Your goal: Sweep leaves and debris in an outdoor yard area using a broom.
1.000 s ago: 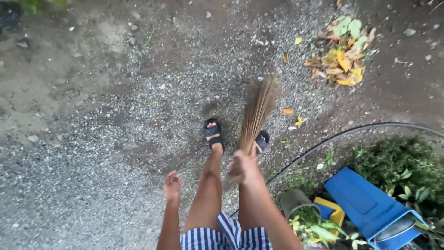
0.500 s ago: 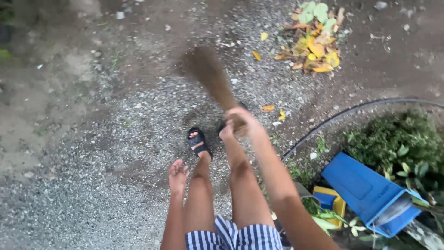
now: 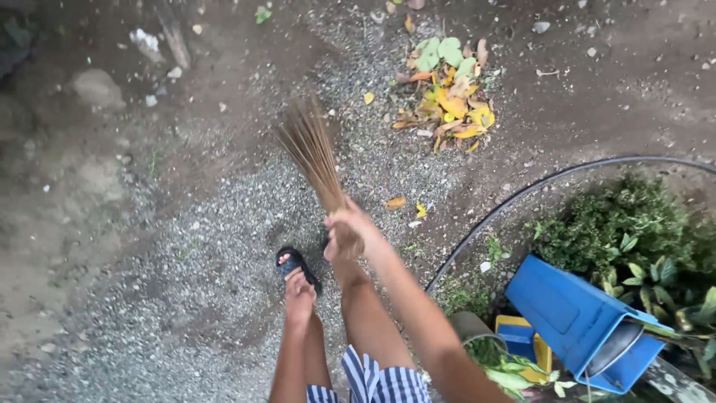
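Head camera is looking down at a person standing on gravel ground (image 3: 186, 298). Their right hand (image 3: 344, 233) is closing its grip tightly around the bound end of a stick broom (image 3: 312, 153), whose bristles are fanning out up and to the left over the gravel. Their left hand (image 3: 300, 292) is hanging beside the thigh, holding nothing, fingers loosely curled. A pile of yellow and green leaves (image 3: 447, 93) is lying beyond the broom. A blue dustpan (image 3: 574, 317) is resting among plants on the right, beside a black hose (image 3: 522, 195).

ground (image 3: 149, 246): was dirt with a gravel patch
leaves (image 3: 447, 97): lay piled, yellow and green
hose (image 3: 522, 195): black, curved across the dirt
stones (image 3: 97, 86): lay scattered at upper left
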